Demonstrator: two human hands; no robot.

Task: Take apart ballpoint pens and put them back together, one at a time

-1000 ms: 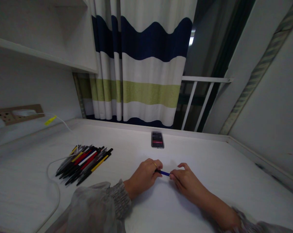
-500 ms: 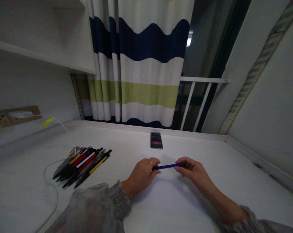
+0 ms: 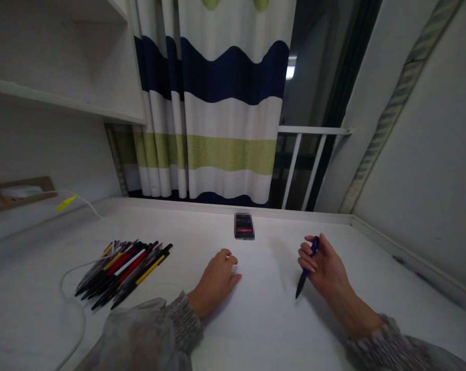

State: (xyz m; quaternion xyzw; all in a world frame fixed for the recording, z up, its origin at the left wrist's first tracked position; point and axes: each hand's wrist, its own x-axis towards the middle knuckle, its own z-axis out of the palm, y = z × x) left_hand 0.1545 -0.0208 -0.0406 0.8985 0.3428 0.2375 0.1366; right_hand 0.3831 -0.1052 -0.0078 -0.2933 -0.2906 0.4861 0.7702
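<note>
A blue pen [image 3: 304,273] with a dark grip is in my right hand [image 3: 327,268], its tip slanting down to the left above the desk. The fingers are curled around the upper part of its barrel. My left hand [image 3: 216,282] rests on the desk at the left edge of a pale sheet of paper [image 3: 263,304]. Its thumb and fingers are apart with nothing between them, and a gold ring shows on one finger. To the left lies a pile of pens [image 3: 124,270] in black, red, yellow, white and grey.
A phone [image 3: 244,226] lies at the back of the white desk [image 3: 202,232]. A white cable [image 3: 82,319] loops past the pens. The wall socket [image 3: 20,193] is at the left, a striped curtain [image 3: 228,154] hangs behind, and a shelf [image 3: 63,103] overhangs the left side.
My left hand has let go of the pen. My right hand has carried it to the right and turned it from nearly level to steep, tip down. The view has shifted slightly.
</note>
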